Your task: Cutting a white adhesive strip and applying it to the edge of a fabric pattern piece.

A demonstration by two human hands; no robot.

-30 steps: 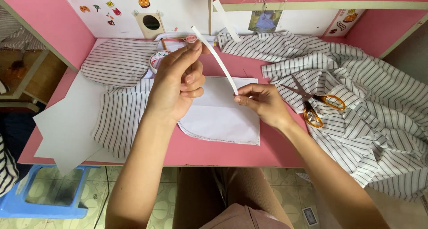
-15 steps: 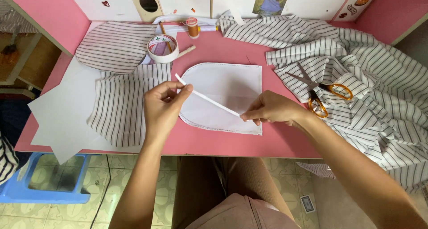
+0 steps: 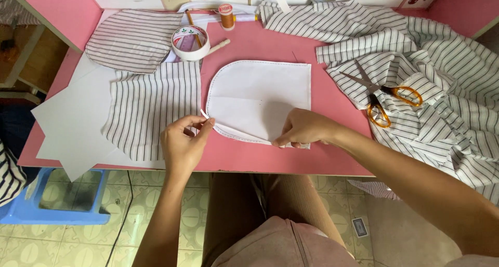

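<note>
On pink tabletop [image 3: 332, 116]: white fabric piece [image 3: 260, 98] flat, centre. Left hand [image 3: 182, 145] grip pinches thin white strip [image 3: 207, 116] at edge; right hand [image 3: 304, 128] presses lower edge, fingers closed on nothing. Judged light, limp, creasable; hold by edges.

Pink table [image 3: 260, 43], pale tiled floor [image 3: 67, 246]

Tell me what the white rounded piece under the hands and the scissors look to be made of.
White rounded piece: probably paper or stiff interfacing, matte, with a sharp fold crease and a dotted line along its edge. Scissors: shiny grey metal blades, with glossy orange handle loops that look like plastic.
</note>
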